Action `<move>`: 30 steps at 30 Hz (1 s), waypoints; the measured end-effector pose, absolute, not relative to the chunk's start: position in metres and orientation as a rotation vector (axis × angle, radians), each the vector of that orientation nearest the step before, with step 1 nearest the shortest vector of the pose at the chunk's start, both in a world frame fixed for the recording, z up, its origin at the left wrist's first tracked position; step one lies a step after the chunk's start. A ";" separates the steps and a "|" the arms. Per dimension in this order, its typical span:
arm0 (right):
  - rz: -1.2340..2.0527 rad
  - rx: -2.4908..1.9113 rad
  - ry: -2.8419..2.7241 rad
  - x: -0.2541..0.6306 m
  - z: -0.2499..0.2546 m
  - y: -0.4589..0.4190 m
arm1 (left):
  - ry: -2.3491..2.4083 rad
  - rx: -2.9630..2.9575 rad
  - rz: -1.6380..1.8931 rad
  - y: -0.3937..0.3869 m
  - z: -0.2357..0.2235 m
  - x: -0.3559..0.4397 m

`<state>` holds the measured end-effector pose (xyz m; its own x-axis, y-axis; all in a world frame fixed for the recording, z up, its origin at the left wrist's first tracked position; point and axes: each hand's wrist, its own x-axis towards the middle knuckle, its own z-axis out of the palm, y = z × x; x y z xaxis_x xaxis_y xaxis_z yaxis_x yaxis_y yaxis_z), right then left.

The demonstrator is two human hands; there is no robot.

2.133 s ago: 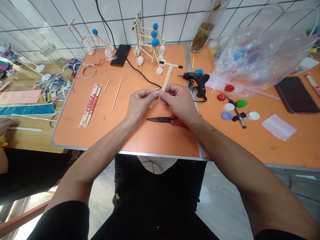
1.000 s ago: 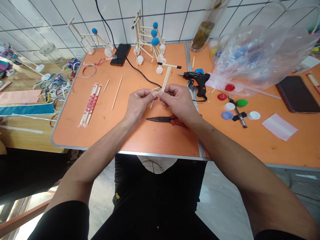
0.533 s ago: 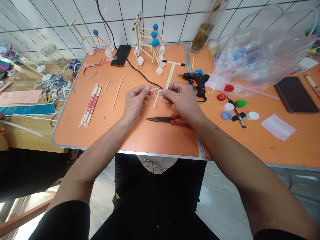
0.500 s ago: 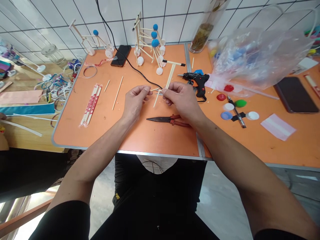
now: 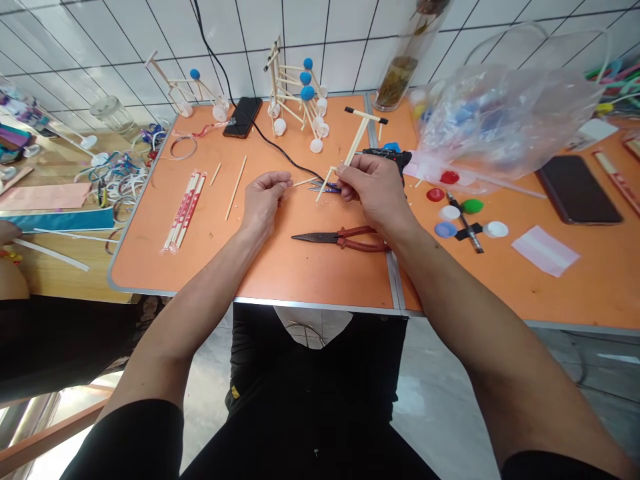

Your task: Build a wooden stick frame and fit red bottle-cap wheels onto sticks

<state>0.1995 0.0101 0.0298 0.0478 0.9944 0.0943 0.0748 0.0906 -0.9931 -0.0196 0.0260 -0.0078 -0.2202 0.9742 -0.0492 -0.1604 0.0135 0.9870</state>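
My left hand [image 5: 264, 200] pinches a short wooden stick [image 5: 304, 181] between thumb and forefinger. In my right hand [image 5: 374, 183] is a T-shaped stick frame [image 5: 356, 141] with black ends on its crossbar, tilted up and away from me; a small crosspiece sits at its lower end. The free tip of the short stick points toward that lower end, apart from it. Behind the sticks lie small scissors [image 5: 327, 189], partly hidden. Red-handled needle-nose pliers [image 5: 345, 238] rest below, near my right wrist. A black glue gun [image 5: 397, 159] lies partly covered behind my right hand.
Stick models with blue balls [image 5: 307, 93] and a phone [image 5: 243, 117] stand or lie at the back. Wrapped chopsticks [image 5: 185, 210] lie left. Bottle caps [image 5: 445, 229], a plastic bag [image 5: 505, 127] and another phone [image 5: 577, 189] are right. A black cable [image 5: 280, 145] crosses the table.
My right hand has moved right and slightly away with the T-shaped frame, widening the gap between my hands. More of the pliers and the scissors shows. My left hand keeps its short stick.
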 end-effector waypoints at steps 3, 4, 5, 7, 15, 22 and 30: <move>1.068 -1.226 -1.250 0.201 0.028 0.013 | 1.263 0.961 1.417 0.029 -0.012 -0.022; 1.068 -1.227 -1.241 0.202 0.028 0.013 | 1.262 0.964 1.414 0.029 -0.013 -0.022; 1.068 -1.227 -1.234 0.202 0.028 0.013 | 1.264 0.969 1.408 0.030 -0.014 -0.022; 1.069 -1.222 -1.227 0.202 0.028 0.014 | 1.269 0.992 1.386 0.030 -0.016 -0.022; 1.043 -1.209 -1.215 0.207 0.028 0.018 | 1.296 1.353 1.275 0.029 -0.022 -0.024; 1.023 -1.217 -1.193 0.210 0.028 0.020 | 1.298 1.468 1.312 0.030 -0.017 -0.024; 1.028 -1.204 -1.192 0.210 0.030 0.019 | 1.300 1.448 1.366 0.027 -0.011 -0.026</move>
<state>0.2103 0.0190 0.0300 0.1172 0.9870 0.1104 0.0363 0.1068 -0.9936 -0.0261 0.0272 -0.0108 -0.0835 0.9709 0.2246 0.1759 -0.2075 0.9623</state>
